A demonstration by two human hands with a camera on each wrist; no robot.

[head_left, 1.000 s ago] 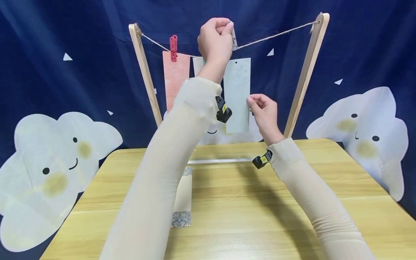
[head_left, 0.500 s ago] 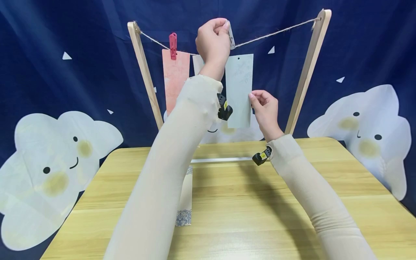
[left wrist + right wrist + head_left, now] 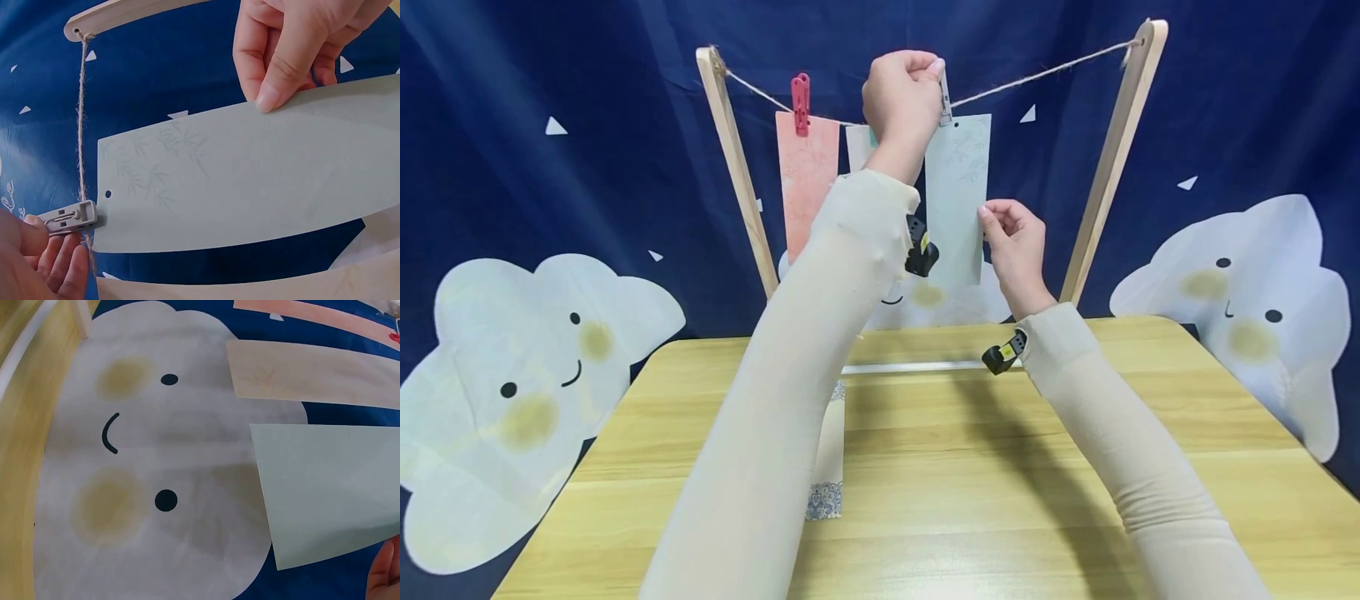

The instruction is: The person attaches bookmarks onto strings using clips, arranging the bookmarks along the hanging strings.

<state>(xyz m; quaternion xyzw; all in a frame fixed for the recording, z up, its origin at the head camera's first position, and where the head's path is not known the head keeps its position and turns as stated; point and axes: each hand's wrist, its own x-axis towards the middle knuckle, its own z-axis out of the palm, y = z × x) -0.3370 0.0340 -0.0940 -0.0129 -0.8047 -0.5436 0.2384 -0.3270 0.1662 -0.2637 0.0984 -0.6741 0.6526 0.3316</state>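
My left hand [image 3: 901,96] pinches a grey clothespin [image 3: 72,215] up at the twine [image 3: 80,125]. The clothespin's tip overlaps the top edge of a pale green bookmark [image 3: 957,196], beside its punched hole. Leaf sprays are printed near that end. My right hand [image 3: 1017,250] pinches the bookmark's right edge between thumb and fingers, as the left wrist view also shows. To the left, a pink bookmark [image 3: 807,183] hangs from the twine by a red clothespin [image 3: 801,104]. Between the two hangs a cream bookmark [image 3: 312,372], mostly hidden behind my left arm in the head view.
Two wooden posts [image 3: 737,167] hold the twine above the table [image 3: 962,467]. A white bar [image 3: 917,367] runs along the tabletop between them. Partly under my left arm lies a blue-patterned bookmark [image 3: 827,458]. Behind is a dark blue curtain [image 3: 1045,167] with clouds.
My right hand has lifted the pale green bookmark up and slightly right. The left hand has shifted a little right and down, bringing the grey clothespin's tip to the bookmark's top edge.
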